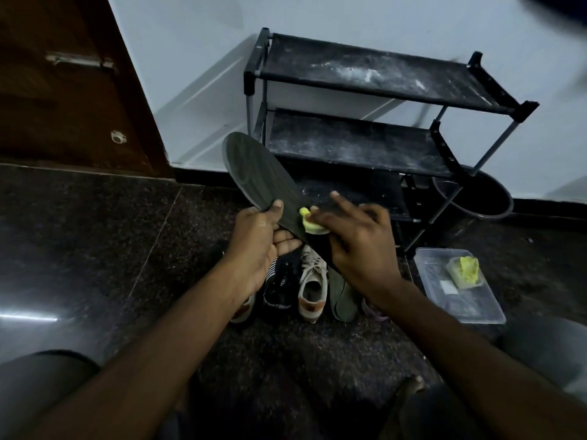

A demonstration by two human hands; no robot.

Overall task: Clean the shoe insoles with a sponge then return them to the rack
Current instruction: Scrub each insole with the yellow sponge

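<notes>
Wipe-down of a dark insole (254, 173) before the shoe rack (381, 74).
Left hand (257, 242) grips the insole; right hand (359, 246) presses a yellow sponge (313, 224) onto it, apparently pinching it.

A pale wall (349, 20) and brown door (63, 90) meet dark speckled floor (79, 249).

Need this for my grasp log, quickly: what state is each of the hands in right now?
Left hand: closed on the dark insole, thumb on top.
Right hand: closed on the yellow sponge, pressing it to the insole.
</notes>
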